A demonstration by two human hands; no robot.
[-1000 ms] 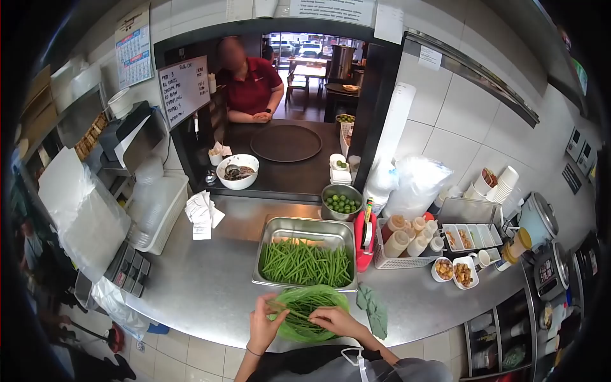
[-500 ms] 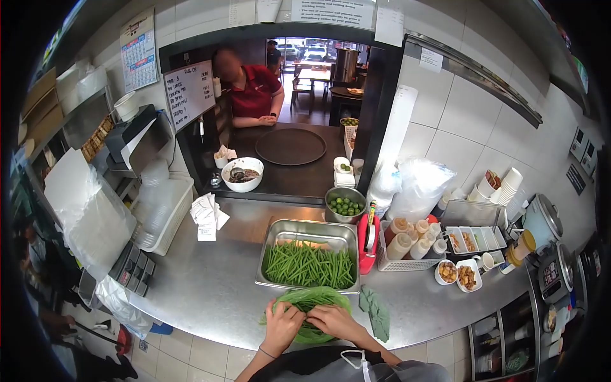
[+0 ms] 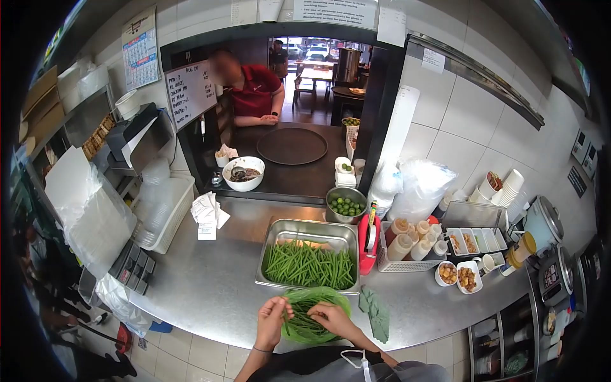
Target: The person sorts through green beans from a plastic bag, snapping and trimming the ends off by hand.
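A green plastic bag (image 3: 340, 305) with green beans (image 3: 305, 318) in it lies open at the counter's front edge. On its left side, my left hand (image 3: 272, 319) is raised a little and pinches a green bean (image 3: 287, 323) that hangs down from the fingertips. My right hand (image 3: 334, 319) is over the bag's right part, its fingers curled together among the beans; what they grip is hidden. Just behind the bag stands a steel pan (image 3: 261, 272) holding a pile of trimmed-looking green beans (image 3: 309, 264).
A green cloth (image 3: 375, 313) lies right of the bag. Behind it are a red tape dispenser (image 3: 368, 245), a bowl of green citrus (image 3: 345, 205) and a basket of sauce bottles (image 3: 407, 264). Paper slips (image 3: 208, 216) lie left. A person (image 3: 254, 92) leans at the pass-through window.
My hands, close together over the bag before, are now apart. The left has moved slightly left with a bean in its fingers. The person at the window leans further left.
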